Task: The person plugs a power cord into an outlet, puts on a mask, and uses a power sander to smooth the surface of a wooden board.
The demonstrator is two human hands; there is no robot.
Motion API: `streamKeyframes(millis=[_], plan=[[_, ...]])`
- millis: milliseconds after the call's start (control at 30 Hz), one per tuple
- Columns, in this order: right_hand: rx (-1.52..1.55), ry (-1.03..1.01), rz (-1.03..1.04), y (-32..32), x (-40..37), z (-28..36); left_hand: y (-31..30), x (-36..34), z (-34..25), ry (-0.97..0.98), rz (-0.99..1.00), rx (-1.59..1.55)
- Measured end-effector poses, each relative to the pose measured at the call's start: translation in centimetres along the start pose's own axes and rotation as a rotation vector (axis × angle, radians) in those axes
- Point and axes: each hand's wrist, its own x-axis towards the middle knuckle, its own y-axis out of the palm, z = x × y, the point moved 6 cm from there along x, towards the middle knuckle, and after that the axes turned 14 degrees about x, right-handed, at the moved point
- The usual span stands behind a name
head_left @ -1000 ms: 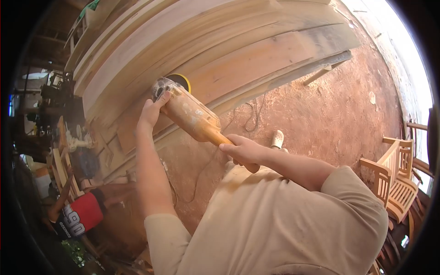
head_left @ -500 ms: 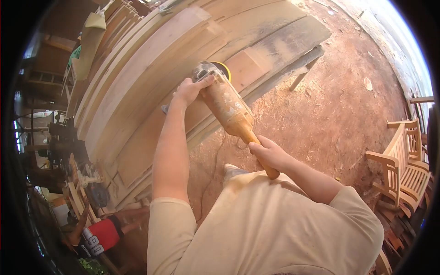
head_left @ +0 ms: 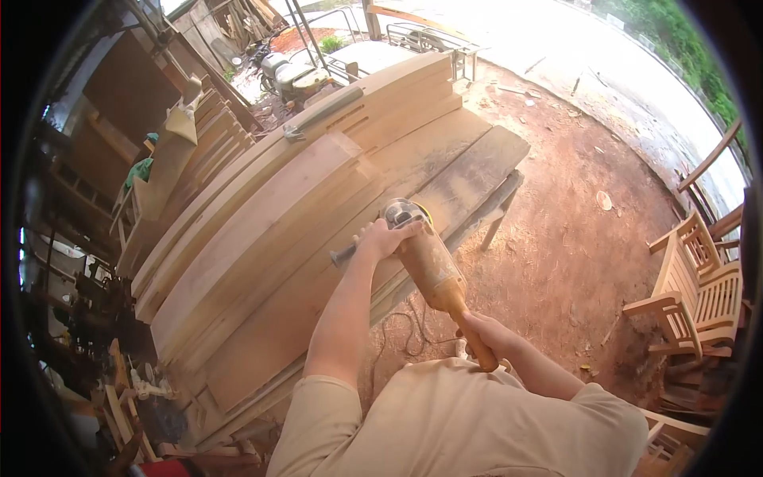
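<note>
My left hand [head_left: 383, 238] is closed around the front of an angle grinder [head_left: 429, 269], near its metal gear head. A dark side handle [head_left: 343, 255] sticks out past that hand. My right hand [head_left: 493, 337] wraps the yellowish rear handle [head_left: 458, 305], close to my shirt. A thin yellow edge of the disc [head_left: 427, 213] shows beside the head; the rest of the disc is hidden. Under the head lies a wide plank [head_left: 449, 191] with dark smudges on its surface. Whether the disc touches the wood cannot be made out.
Curved timber pieces [head_left: 262, 230] are stacked beyond the plank. A cord [head_left: 413, 330] lies on the dirt floor [head_left: 564, 278] below. Slatted wooden chairs [head_left: 691, 294] stand at the right, a motorcycle [head_left: 294, 75] at the back. Another person's red garment [head_left: 163, 467] shows at the lower left.
My view has tilted up, bringing the motorcycle and yard into sight. The grinder sits lower and further right in the picture, still in both hands. The other person has mostly left view.
</note>
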Motion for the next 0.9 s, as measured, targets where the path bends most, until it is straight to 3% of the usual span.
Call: streamKeyframes(millis=[100,167,300,367,433,533,633,700,767,900], plan=[[-0.051,0.058,-0.007,1.0,-1.2,-0.7,1.0,-3.0,1.2,-0.029,-0.054,0.043],[-0.077,0.084,-0.003,0.9,-1.1,-1.8,1.8,-4.5,3.6,-0.103,-0.222,0.069],[-0.244,0.156,0.03,2.9,-2.4,-3.1,2.8,-9.5,10.2,0.009,-0.02,-0.128],[-0.283,0.123,0.085,3.6,-1.5,-4.5,1.5,-13.6,13.9,0.079,0.074,-0.084],[-0.379,0.082,0.212,6.7,-2.3,-3.9,3.6,-15.1,19.5,-0.033,0.215,0.055],[-0.586,0.135,0.325,7.7,1.0,-6.4,6.5,-18.3,23.7,-0.219,0.127,-0.031],[-0.636,0.182,0.372,10.1,1.2,-4.8,8.2,-23.0,27.3,-0.413,0.008,-0.354],[-0.629,0.237,0.418,10.6,1.3,-3.3,9.2,-24.9,27.7,-0.428,-0.033,-0.413],[-0.817,0.169,0.425,10.3,1.5,-1.0,10.1,-25.7,27.1,-0.443,-0.098,-0.494],[-0.869,0.252,0.481,6.2,2.0,4.0,10.4,-22.0,22.1,-0.405,-0.106,-0.549]])
